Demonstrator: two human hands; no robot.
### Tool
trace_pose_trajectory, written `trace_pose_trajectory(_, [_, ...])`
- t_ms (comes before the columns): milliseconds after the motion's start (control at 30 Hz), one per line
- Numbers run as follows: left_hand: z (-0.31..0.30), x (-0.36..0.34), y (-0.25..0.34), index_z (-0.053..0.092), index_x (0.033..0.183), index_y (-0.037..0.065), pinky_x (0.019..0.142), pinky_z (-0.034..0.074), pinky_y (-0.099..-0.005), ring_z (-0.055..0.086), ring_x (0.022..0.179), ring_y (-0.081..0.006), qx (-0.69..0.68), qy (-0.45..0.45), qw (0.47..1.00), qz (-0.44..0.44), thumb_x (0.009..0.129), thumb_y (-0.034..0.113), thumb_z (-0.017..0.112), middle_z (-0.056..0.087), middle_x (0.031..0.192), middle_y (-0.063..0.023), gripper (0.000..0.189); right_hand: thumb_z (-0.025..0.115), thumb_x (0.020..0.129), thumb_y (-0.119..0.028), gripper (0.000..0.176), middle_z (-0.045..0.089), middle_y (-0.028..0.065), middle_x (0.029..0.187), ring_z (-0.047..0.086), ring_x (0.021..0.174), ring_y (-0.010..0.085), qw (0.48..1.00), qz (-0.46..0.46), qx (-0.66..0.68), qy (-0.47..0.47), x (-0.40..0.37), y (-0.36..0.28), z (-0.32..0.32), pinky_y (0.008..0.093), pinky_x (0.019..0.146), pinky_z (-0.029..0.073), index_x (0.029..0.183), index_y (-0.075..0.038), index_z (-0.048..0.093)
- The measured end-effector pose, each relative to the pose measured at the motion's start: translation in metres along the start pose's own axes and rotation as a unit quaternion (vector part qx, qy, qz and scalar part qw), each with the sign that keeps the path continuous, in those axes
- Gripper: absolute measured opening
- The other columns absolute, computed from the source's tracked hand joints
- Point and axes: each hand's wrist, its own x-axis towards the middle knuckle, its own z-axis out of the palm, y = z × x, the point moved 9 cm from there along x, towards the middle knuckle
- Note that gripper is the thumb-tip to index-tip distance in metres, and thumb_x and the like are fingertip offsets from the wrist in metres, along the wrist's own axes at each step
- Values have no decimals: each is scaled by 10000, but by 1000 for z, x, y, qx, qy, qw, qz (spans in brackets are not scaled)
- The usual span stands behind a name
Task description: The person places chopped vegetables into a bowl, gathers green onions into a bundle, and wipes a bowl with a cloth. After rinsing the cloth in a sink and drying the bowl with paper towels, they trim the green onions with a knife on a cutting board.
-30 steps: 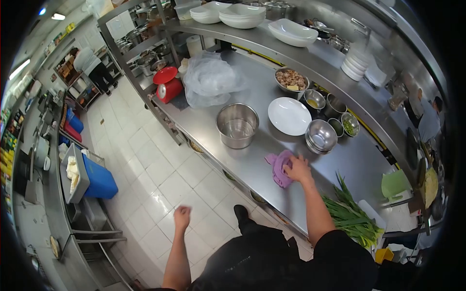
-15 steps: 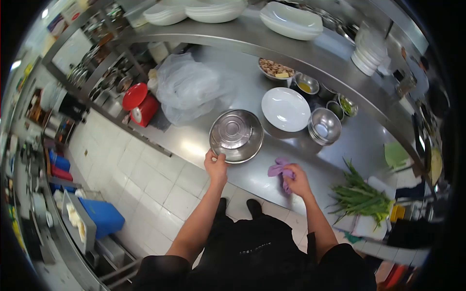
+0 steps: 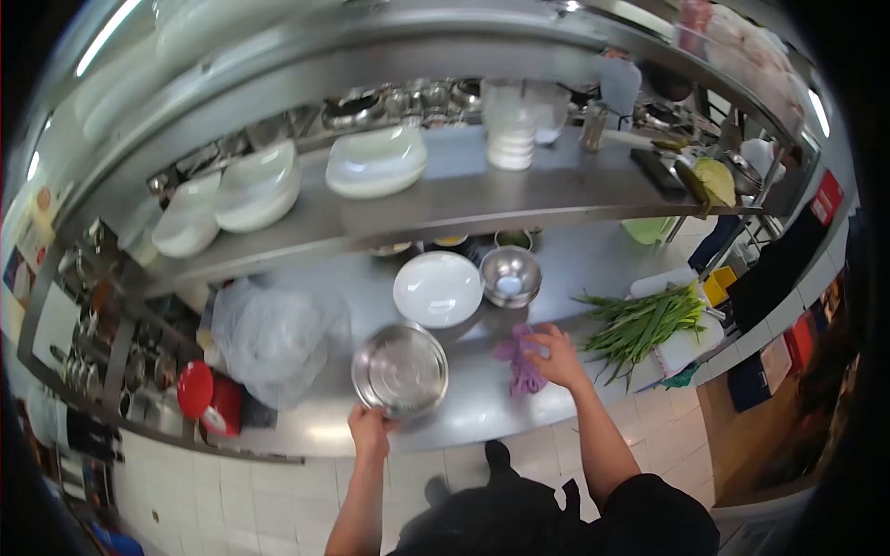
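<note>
My left hand grips the near rim of a round steel bowl at the counter's front. Beside it, my right hand is at the right side of a crumpled purple cloth, fingers partly spread over it. Whether the fingers press on the cloth is hard to tell. A white oval plate lies behind the bowl, and stacked small steel bowls stand to the plate's right.
Clear plastic bags and a red scale are at the left. Green onions lie on a white board at the right. A steel shelf with white dishes crosses above the counter.
The view has tilted up and turned right, showing more of the shelf. My right hand's fingers have spread more over the cloth. My left hand still holds the bowl.
</note>
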Motion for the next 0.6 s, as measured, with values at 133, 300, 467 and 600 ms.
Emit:
trace_pose_trajectory(133, [20, 1, -40, 551, 935, -22, 600, 620, -395, 639, 784, -270, 7, -30, 997, -71, 839, -18, 550, 598, 945, -145, 96, 671, 861, -142, 245, 683, 100, 914, 627, 812, 163, 952, 1, 305, 21, 48, -21, -113, 304, 737, 497, 1063, -5, 682])
trace_pose_trajectory(300, [47, -12, -61, 494, 796, 3, 642, 633, -430, 640, 804, -288, 60, -54, 991, -104, 857, 25, 596, 544, 869, -126, 121, 619, 900, -107, 134, 654, 103, 810, 586, 685, 130, 913, -175, 185, 318, 164, -59, -294, 274, 673, 482, 965, -2, 671])
trace_pose_trajectory(467, [58, -21, -63, 460, 763, 23, 676, 631, -461, 653, 784, -314, 47, -3, 996, -76, 882, 85, 623, 530, 872, -121, 211, 647, 874, -205, 186, 709, 71, 800, 669, 705, 201, 983, -166, -40, 69, 336, -96, -313, 321, 785, 512, 972, -59, 709])
trace_pose_trajectory(600, [55, -29, -68, 462, 776, 37, 688, 626, -459, 671, 762, -308, 36, 37, 998, -36, 898, 117, 623, 550, 878, -112, 217, 693, 830, -216, 174, 730, 59, 846, 696, 728, 193, 970, -117, -136, -164, 409, -81, -246, 330, 812, 523, 951, -98, 733])
